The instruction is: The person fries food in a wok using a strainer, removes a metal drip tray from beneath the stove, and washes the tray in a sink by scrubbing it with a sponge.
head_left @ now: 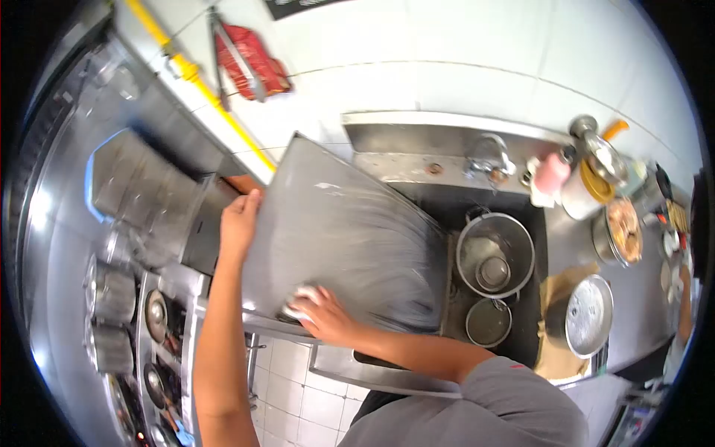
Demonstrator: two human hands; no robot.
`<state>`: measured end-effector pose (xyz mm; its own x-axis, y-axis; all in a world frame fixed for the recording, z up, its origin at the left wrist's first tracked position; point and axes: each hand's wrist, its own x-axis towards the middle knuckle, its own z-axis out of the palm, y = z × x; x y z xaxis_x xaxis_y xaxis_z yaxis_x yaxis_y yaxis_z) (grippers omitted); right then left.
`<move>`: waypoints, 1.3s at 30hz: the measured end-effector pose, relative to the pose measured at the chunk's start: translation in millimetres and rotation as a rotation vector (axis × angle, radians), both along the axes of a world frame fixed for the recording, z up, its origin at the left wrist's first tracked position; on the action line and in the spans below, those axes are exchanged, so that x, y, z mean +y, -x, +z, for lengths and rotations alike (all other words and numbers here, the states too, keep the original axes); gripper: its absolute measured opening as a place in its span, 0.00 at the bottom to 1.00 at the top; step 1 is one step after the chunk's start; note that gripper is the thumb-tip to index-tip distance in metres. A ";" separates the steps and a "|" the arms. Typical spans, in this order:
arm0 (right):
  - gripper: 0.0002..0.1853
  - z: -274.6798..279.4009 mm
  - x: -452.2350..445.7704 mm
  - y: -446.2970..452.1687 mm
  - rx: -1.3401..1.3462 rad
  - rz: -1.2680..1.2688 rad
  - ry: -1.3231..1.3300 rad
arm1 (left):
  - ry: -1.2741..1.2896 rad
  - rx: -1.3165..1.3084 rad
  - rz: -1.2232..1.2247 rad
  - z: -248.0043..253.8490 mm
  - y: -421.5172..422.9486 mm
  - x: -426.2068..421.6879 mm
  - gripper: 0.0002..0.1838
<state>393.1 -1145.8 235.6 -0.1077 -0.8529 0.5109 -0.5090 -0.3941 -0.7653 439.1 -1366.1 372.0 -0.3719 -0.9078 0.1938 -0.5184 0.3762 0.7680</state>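
Note:
A large flat metal sheet (pixel 350 231) lies tilted across the counter and the left edge of the sink, with wet, soapy streaks over its right half. My left hand (pixel 240 222) grips the sheet's left edge, fingers curled over it. Near the front edge, my right hand (pixel 326 316) presses a whitish scrubbing pad (pixel 302 299) against the surface. The pad is partly covered by my fingers, so its exact kind is unclear.
Right of the sheet, the sink (pixel 532 223) holds a large pot (pixel 525 257) and a smaller round pan (pixel 488 324) below a faucet (pixel 489 156). Another pot (pixel 588 316) stands on cardboard on the right counter. Stove burners (pixel 156 316) are at lower left.

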 end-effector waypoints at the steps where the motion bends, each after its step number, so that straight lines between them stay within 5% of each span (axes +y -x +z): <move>1: 0.23 9.1 -28.6 -0.7 0.133 -0.059 0.054 | -0.033 -0.097 0.014 9.6 -10.7 3.7 0.25; 3: 0.25 11.1 -94.6 21.8 0.216 -0.185 0.111 | -0.153 -0.234 0.060 36.5 -31.2 24.9 0.22; 4: 0.23 27.5 -121.8 51.9 0.044 -0.237 -0.051 | 0.049 -0.436 -0.006 47.3 -44.8 39.8 0.19; 6: 0.20 21.9 -170.4 102.0 0.058 -0.594 0.121 | 0.379 -0.802 -0.106 63.3 -75.7 74.6 0.20; 8: 0.20 31.1 -191.4 126.2 -0.026 -0.727 0.039 | 0.342 -0.818 -0.086 66.8 -100.7 94.0 0.21; 15: 0.22 16.8 -53.1 2.3 0.327 0.160 0.213 | 0.236 -0.436 0.141 56.7 -145.2 101.5 0.20; 20: 0.17 -5.9 -51.1 88.4 0.374 0.108 0.054 | 0.238 -0.228 0.214 51.6 -153.9 105.5 0.19; 23: 0.18 75.0 -81.2 71.3 0.332 0.082 0.167 | 0.303 -0.147 0.231 44.2 -155.6 103.2 0.19; 26: 0.19 137.0 -96.5 2.8 0.627 0.435 0.258 | 0.285 -0.097 0.241 45.4 -156.7 105.7 0.18; 30: 0.20 148.1 -119.7 -15.2 0.813 0.675 0.187 | 0.339 -0.113 0.272 40.4 -162.2 109.1 0.17; 37: 0.17 135.8 -255.7 149.5 0.921 0.391 0.254 | 0.272 -0.099 0.300 34.4 -169.3 120.4 0.15; 39: 0.20 150.0 -267.7 173.4 0.961 0.263 0.026 | 0.190 -0.133 0.301 42.0 -165.5 120.6 0.14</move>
